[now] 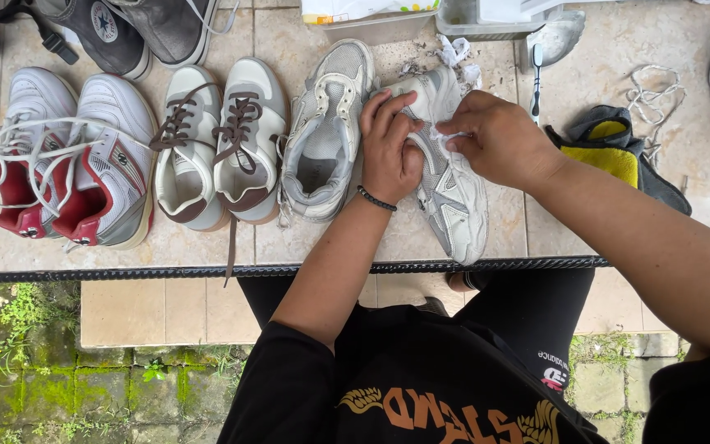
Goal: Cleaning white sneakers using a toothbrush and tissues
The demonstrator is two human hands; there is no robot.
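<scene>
A worn white and grey sneaker (456, 197) lies on the tiled ledge, toe toward me. My left hand (389, 148) presses on its upper near the tongue, a dark bead bracelet at the wrist. My right hand (499, 138) pinches a bit of white lace or paper (440, 131) at the shoe's opening, fingers closed on it. Its unlaced mate (322, 136) stands just left of my left hand.
Left along the ledge stand a cream pair with brown laces (215, 144), a white and red pair (67, 156) and dark high-tops (137, 29). A brush (536, 78), yellow and grey cloth (614, 152), loose laces (651, 90) and plastic tubs (486, 20) lie behind and right. The ledge edge (166, 271) drops to mossy paving.
</scene>
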